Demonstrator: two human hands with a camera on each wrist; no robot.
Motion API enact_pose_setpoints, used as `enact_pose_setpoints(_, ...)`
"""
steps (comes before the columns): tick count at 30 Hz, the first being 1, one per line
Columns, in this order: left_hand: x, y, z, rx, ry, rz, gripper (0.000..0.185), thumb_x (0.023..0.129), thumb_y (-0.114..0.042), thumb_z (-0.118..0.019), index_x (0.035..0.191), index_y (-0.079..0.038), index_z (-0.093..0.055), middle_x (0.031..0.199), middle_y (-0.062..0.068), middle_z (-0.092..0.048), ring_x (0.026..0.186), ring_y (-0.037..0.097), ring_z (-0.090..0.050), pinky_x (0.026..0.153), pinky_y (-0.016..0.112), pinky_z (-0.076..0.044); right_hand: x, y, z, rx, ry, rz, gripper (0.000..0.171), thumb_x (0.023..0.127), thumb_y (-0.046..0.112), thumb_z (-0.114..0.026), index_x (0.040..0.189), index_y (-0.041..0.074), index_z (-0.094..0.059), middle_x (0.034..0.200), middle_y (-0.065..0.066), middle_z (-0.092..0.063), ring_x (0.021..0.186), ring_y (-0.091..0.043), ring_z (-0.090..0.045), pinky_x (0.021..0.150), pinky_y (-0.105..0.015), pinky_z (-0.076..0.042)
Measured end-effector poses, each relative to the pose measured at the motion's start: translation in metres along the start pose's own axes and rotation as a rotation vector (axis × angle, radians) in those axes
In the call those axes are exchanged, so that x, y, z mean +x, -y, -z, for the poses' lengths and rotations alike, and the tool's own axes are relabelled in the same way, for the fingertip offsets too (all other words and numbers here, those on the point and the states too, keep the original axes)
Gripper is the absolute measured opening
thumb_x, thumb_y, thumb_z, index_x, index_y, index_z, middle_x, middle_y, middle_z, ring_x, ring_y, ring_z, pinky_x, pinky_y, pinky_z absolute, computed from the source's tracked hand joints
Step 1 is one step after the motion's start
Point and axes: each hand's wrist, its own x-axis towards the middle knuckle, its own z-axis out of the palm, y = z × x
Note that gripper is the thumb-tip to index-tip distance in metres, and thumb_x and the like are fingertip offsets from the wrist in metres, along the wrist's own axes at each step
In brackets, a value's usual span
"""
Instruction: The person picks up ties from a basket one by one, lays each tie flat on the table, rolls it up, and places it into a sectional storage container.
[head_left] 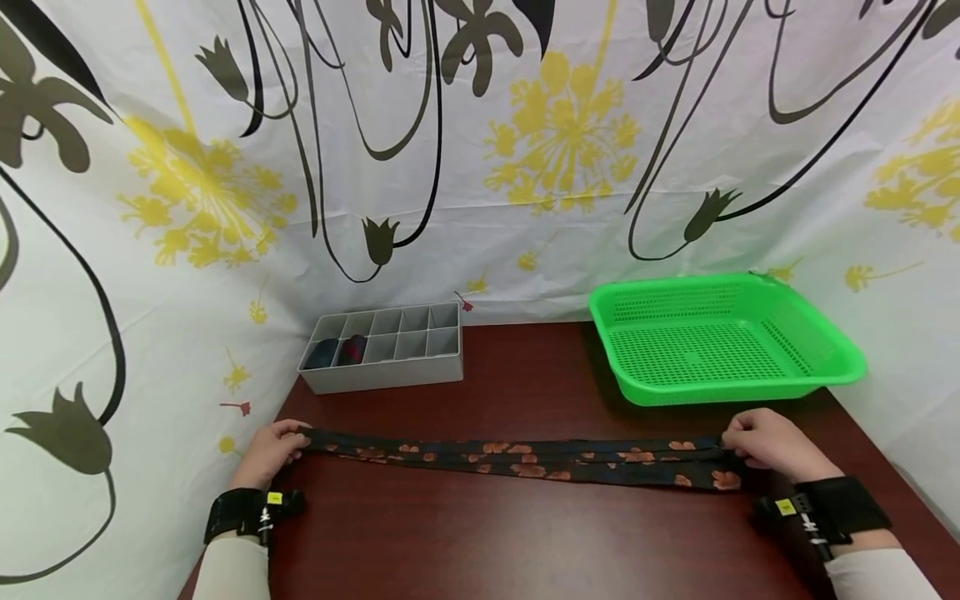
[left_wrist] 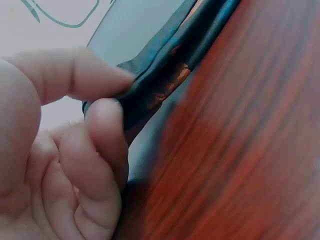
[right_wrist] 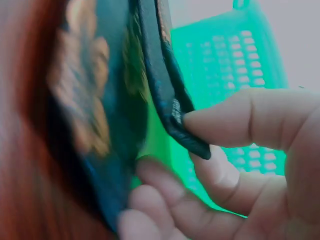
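A dark necktie with orange flowers stretches lengthwise between both hands, its layers lying side by side. At the left, my left hand pinches one end; the left wrist view shows thumb and forefinger on the folded cloth. My right hand is at the other end, in front of the green basket. In the right wrist view, its thumb and a finger pinch a narrow tip of the tie, while the wide flowered part hangs beside the other fingers.
A grey divided box stands at the back left, with dark rolled items in two compartments. The green plastic basket sits at the back right. A patterned curtain hangs behind the dark red wooden table.
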Motion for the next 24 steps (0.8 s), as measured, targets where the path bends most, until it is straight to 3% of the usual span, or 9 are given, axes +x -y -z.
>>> enact_pose_setpoints(4, -0.001, 0.000, -0.001, 0.045, 0.005, -0.025, 0.031, 0.096, -0.014, -0.075, 0.118, 0.005, -0.066, 0.075, -0.004, -0.063, 0.067, 0.013, -0.056, 0.063, 0.028, -0.048, -0.004, -0.003, 0.010, -0.004, 0.053, -0.047, 0.031, 0.099, 0.015, -0.060, 0.073, 0.016, -0.044, 0.070, 0.001, -0.051, 0.064, -0.012, -0.055, 0.059, -0.030, -0.055)
enact_pose_setpoints(7, -0.002, -0.001, -0.003, 0.083, 0.006, -0.035, 0.032, 0.095, -0.017, -0.079, 0.115, 0.003, -0.065, 0.072, -0.004, -0.061, 0.066, 0.013, -0.055, 0.063, 0.028, -0.047, -0.006, -0.008, 0.014, 0.069, 0.139, -0.052, 0.021, 0.099, 0.013, -0.057, 0.077, 0.010, -0.054, 0.074, -0.001, -0.058, 0.064, -0.012, -0.060, 0.059, -0.032, -0.058)
enact_pose_setpoints(12, -0.001, -0.004, 0.000, 0.041, 0.026, -0.012, 0.036, 0.102, -0.020, -0.069, 0.127, 0.006, -0.065, 0.084, -0.002, -0.066, 0.071, 0.013, -0.060, 0.067, 0.028, -0.052, -0.005, -0.012, 0.012, 0.201, 0.284, 0.002, 0.025, 0.099, 0.009, -0.055, 0.091, -0.014, -0.054, 0.074, -0.002, -0.064, 0.060, -0.006, -0.060, 0.055, -0.026, -0.056)
enact_pose_setpoints(14, -0.001, -0.005, 0.002, 0.015, 0.032, -0.002, 0.038, 0.105, -0.019, -0.062, 0.131, 0.008, -0.064, 0.091, -0.001, -0.069, 0.074, 0.013, -0.062, 0.068, 0.029, -0.054, -0.005, -0.012, 0.011, 0.197, 0.299, 0.019, 0.027, 0.098, 0.009, -0.059, 0.092, -0.017, -0.053, 0.073, -0.001, -0.063, 0.059, -0.005, -0.059, 0.054, -0.024, -0.054)
enact_pose_setpoints(16, -0.002, -0.006, 0.002, 0.015, 0.022, 0.004, 0.039, 0.105, -0.018, -0.058, 0.133, 0.008, -0.064, 0.095, 0.001, -0.070, 0.075, 0.014, -0.064, 0.069, 0.029, -0.055, -0.005, -0.013, 0.010, 0.154, 0.281, 0.030, 0.027, 0.097, 0.009, -0.063, 0.087, -0.014, -0.052, 0.072, -0.001, -0.061, 0.059, -0.007, -0.058, 0.053, -0.025, -0.053)
enact_pose_setpoints(20, -0.002, -0.005, 0.000, 0.075, 0.011, -0.018, 0.036, 0.104, -0.017, -0.059, 0.129, 0.007, -0.069, 0.093, 0.002, -0.069, 0.073, 0.017, -0.062, 0.067, 0.029, -0.052, -0.005, -0.016, 0.014, -0.002, 0.159, 0.014, 0.015, 0.094, 0.009, -0.063, 0.081, 0.003, -0.063, 0.068, 0.000, -0.057, 0.057, -0.011, -0.055, 0.053, -0.028, -0.052)
enact_pose_setpoints(24, -0.003, -0.010, -0.008, 0.130, 0.040, -0.043, 0.030, 0.100, -0.015, -0.068, 0.121, 0.004, -0.074, 0.088, 0.002, -0.066, 0.070, 0.018, -0.056, 0.064, 0.030, -0.048, -0.005, -0.019, 0.020, -0.173, 0.027, -0.021, 0.022, 0.099, 0.014, -0.060, 0.077, 0.010, -0.061, 0.065, 0.002, -0.052, 0.057, -0.013, -0.053, 0.055, -0.030, -0.045)
